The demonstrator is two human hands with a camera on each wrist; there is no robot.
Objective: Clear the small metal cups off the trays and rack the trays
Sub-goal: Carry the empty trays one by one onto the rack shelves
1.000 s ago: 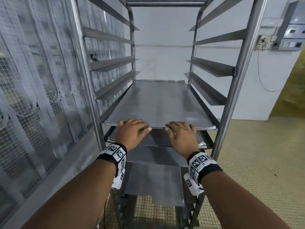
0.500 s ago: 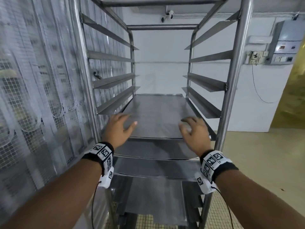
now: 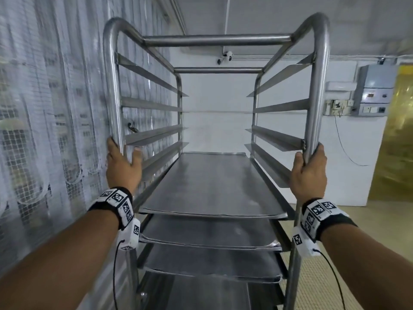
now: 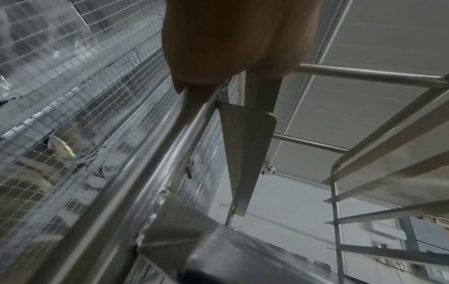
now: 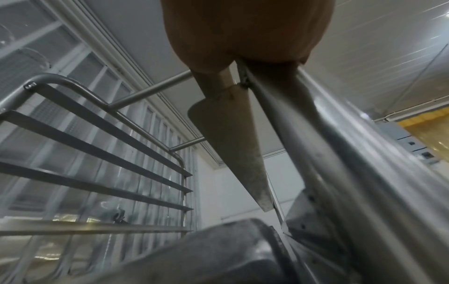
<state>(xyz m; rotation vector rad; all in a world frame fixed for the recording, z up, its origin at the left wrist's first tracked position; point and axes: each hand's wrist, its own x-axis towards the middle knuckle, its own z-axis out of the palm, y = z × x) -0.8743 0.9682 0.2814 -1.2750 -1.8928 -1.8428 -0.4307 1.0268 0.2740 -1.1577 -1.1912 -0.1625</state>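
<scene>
A tall steel tray rack stands straight ahead. Three flat metal trays sit on its lower runners: the top tray, a second and a third below it. No small metal cups are in view. My left hand grips the rack's left front post, thumb on the inner side. My right hand grips the right front post at about the same height. In the wrist views, the left palm and the right palm lie against the posts, with the fingers hidden.
A wire-mesh partition behind clear plastic runs close along the rack's left side. A white wall lies behind the rack. An electrical box and a yellow strip curtain are at the right, above a tiled floor.
Both hands left the front edge of the top tray, moved apart and upward, and now grip the rack's two front posts. The view has tilted up.
</scene>
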